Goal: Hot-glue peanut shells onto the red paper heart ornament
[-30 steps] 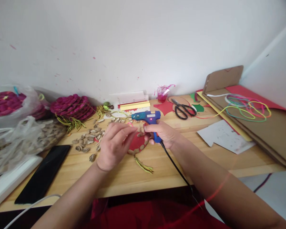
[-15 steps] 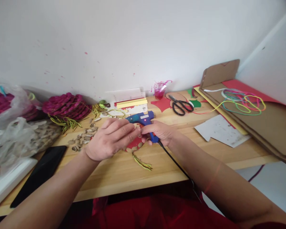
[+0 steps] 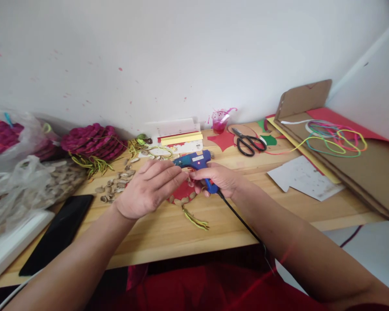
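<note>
A round red craft piece (image 3: pixel 183 191) edged with beige shells lies on the wooden table (image 3: pixel 168 233), a yellow-green tassel (image 3: pixel 196 220) trailing from it. My left hand (image 3: pixel 149 187) rests over its left side, fingers stretched out and pressing near its top. My right hand (image 3: pixel 218 179) is closed round the handle of a blue glue gun (image 3: pixel 192 160), whose red light is on and whose nozzle points left over the piece. Its black cord (image 3: pixel 243 223) runs off the front edge.
Loose shells (image 3: pixel 116 186) and magenta flower pieces (image 3: pixel 92 141) lie at left, by plastic bags (image 3: pixel 22 190) and a black phone (image 3: pixel 56 233). Black scissors (image 3: pixel 250 144), a pink cup (image 3: pixel 219 121), white paper (image 3: pixel 303 178), cardboard (image 3: pixel 353 168) and coloured cords (image 3: pixel 335 140) are at right.
My left hand has flattened from a cupped grip on the red piece to stretched fingers over it. The glue gun and right hand stayed beside the piece.
</note>
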Demonstrator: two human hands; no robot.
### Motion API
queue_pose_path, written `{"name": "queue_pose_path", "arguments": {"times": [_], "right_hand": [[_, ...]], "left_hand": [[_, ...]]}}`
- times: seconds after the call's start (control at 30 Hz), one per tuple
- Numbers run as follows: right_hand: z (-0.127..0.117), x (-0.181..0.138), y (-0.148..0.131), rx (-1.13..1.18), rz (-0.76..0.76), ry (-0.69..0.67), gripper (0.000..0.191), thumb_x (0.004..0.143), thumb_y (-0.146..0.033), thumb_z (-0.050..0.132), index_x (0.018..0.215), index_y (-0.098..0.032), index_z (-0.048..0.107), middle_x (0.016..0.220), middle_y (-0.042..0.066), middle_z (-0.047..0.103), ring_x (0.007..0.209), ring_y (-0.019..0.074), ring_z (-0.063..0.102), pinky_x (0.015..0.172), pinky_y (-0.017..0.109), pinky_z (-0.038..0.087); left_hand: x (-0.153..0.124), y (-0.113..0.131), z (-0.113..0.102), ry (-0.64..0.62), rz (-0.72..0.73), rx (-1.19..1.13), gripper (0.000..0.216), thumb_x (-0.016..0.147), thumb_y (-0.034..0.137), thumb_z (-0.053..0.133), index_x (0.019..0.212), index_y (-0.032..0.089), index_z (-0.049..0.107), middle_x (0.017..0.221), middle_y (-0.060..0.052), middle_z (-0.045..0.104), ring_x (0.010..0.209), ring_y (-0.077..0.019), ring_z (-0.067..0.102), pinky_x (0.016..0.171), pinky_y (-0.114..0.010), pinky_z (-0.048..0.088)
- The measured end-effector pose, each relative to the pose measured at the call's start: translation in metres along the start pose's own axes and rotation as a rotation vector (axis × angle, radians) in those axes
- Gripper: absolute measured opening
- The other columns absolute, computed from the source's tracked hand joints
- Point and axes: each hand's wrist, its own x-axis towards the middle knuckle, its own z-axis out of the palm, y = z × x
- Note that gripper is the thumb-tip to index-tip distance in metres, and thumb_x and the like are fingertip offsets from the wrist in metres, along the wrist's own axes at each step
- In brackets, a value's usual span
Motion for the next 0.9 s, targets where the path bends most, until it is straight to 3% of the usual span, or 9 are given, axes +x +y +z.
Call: {"name": "queue_pose_path", "arguments": {"times": [0.27,0.63,0.77,0.9], "right_hand": [[0.003,-0.002,-0.001,-0.038,-0.047,0.011,0.01,0.071,-0.024,0.075,0.073,-0.016,0.07,0.07,0.001,0.069,0.051,0.0118,0.064,0.035,0.019,0.041],[0.008,-0.005,-0.004,-0.067,-0.075,0.054,0.012,0.074,-0.026,0.076,0.073,-0.016,0.07,0.061,0.001,0.067,0.048,0.0119,0.061,0.036,0.019,0.041],[0.008,-0.004,-0.011,-0.135,-0.135,0.311,0.011,0.081,-0.023,0.075,0.074,-0.017,0.069,0.07,0.004,0.072,0.05,0.0119,0.062,0.036,0.02,0.039],[0.006,-0.001,-0.012,-0.246,-0.195,0.531,0.017,0.085,-0.022,0.075,0.071,-0.017,0.069,0.072,0.006,0.073,0.052,0.0114,0.061,0.042,0.022,0.042]], "left_hand": [[-0.004,-0.001,0.003,0.01,-0.039,-0.04,0.055,0.098,0.013,0.06,0.152,0.022,0.051,0.118,-0.01,0.076,0.116,-0.0267,0.066,0.097,-0.041,0.053],[-0.005,0.008,0.007,0.057,-0.098,0.004,0.046,0.091,0.016,0.073,0.135,0.012,0.061,0.113,-0.012,0.075,0.11,-0.0282,0.065,0.097,-0.042,0.052],[0.004,0.016,0.007,0.001,-0.216,0.036,0.023,0.093,0.019,0.071,0.115,0.014,0.068,0.1,-0.01,0.075,0.097,-0.0265,0.065,0.087,-0.041,0.051],[0.015,0.018,0.009,-0.192,-0.354,0.008,0.005,0.094,0.02,0.066,0.093,0.018,0.071,0.091,-0.006,0.073,0.087,-0.0251,0.064,0.08,-0.041,0.046]]}}
